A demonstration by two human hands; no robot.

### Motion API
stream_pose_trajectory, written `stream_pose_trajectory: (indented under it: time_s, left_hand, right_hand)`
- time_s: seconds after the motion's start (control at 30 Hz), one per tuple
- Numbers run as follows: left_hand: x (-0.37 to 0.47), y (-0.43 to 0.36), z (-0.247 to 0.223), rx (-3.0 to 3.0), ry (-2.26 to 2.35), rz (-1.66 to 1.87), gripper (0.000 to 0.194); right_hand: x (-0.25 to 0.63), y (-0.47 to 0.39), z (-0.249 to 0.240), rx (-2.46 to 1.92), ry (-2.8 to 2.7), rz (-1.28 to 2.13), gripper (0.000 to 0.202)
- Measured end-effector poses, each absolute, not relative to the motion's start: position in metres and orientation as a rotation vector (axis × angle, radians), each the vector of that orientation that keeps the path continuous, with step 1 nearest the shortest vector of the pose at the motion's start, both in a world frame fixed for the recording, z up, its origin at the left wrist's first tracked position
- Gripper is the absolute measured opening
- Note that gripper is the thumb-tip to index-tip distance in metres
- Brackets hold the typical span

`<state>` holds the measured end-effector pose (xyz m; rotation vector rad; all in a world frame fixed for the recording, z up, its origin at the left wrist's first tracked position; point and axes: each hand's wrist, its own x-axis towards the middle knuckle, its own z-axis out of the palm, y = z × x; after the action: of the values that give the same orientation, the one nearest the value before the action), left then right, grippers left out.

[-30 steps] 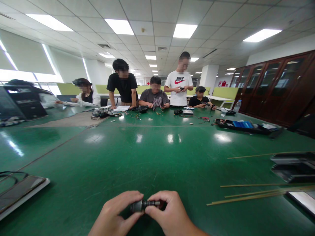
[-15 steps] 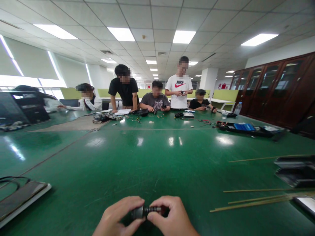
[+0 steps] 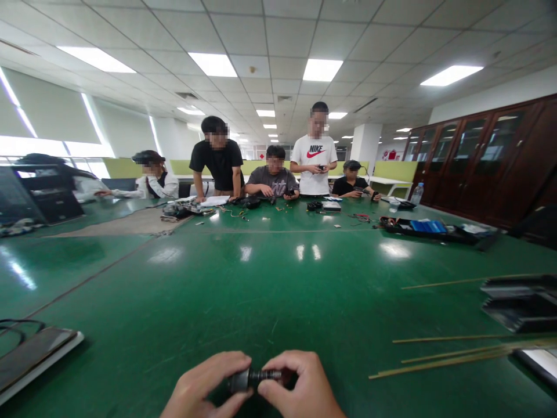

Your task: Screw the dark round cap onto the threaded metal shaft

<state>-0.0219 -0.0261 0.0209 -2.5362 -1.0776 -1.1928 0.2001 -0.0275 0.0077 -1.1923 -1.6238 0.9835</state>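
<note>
At the bottom centre of the head view, a small dark cylindrical part with a thinner ringed metal shaft (image 3: 242, 380) lies level between my hands. My left hand (image 3: 202, 383) grips its thick grey-black body between thumb and fingers. The thumb and index finger of my right hand (image 3: 302, 380) pinch the narrow shaft end. Something dark shows inside the right hand's curl, but its kind cannot be made out. Both hands are just above the green tabletop (image 3: 243, 302).
A phone-like slab (image 3: 37, 357) with a black cable lies at left. Thin yellowish sticks (image 3: 435, 355) and black channel-shaped pieces (image 3: 517, 299) are at right. Across the table, several people sit or stand near a black tray (image 3: 429, 228) and electronic parts (image 3: 178, 209).
The view has shifted slightly, so the scene sits a little lower and further left. Both hands keep hold of the part; its position between them looks nearly the same.
</note>
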Motion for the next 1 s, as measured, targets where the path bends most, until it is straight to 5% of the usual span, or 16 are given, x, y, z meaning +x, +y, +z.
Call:
stream_pose_trajectory:
  time_s: [1.0]
  left_hand:
    - [-0.0306,-0.0245,0.0196,-2.542,-1.143,-1.163,0.033]
  right_hand:
    - [0.2045,-0.0265,0.0106,-1.153,-1.593,0.981,0.013]
